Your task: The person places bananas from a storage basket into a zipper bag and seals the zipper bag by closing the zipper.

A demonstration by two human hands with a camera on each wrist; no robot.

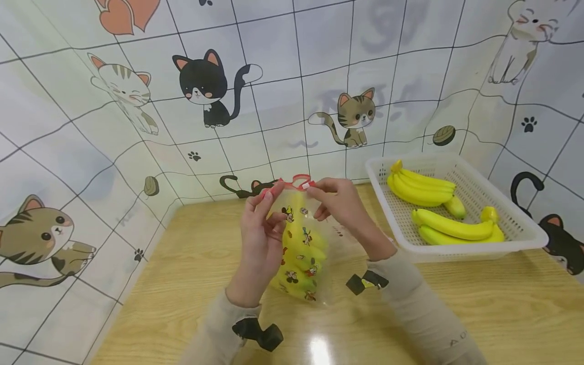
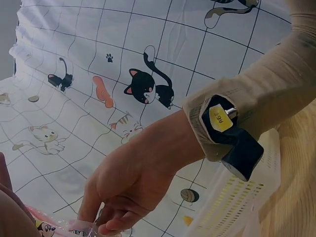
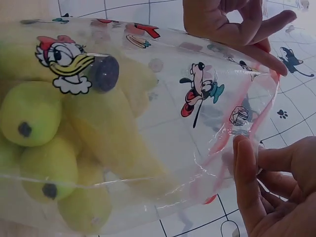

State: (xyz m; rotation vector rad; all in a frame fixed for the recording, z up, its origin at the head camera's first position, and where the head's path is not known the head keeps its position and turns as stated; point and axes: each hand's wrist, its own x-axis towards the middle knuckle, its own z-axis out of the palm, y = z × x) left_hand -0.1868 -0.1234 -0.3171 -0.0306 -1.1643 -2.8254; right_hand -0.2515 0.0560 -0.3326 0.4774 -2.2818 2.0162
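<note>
A clear zip bag point(image 1: 319, 284) with cartoon prints and a red zip strip stands on the table between my hands. Several yellow-green bananas point(image 3: 39, 113) fill its lower part. At the left end of the red strip, my left hand point(image 1: 262, 233) pinches the bag's edge between thumb and finger. On the other side, my right hand point(image 1: 344, 205) pinches the strip beside a small white slider point(image 1: 306, 186). Between the two hands the strip bows into a small open loop. The right wrist view shows right-hand fingertips point(image 3: 244, 148) pressed against the plastic near the zip.
To the right stands a white perforated plastic basket point(image 1: 461, 255), holding two bunches of yellow bananas point(image 1: 420, 187). The light wooden table point(image 1: 191, 263) meets a cat-print wall covering point(image 1: 278, 101) at the back and left. Dark camera mounts point(image 1: 260, 334) sit on both sleeves.
</note>
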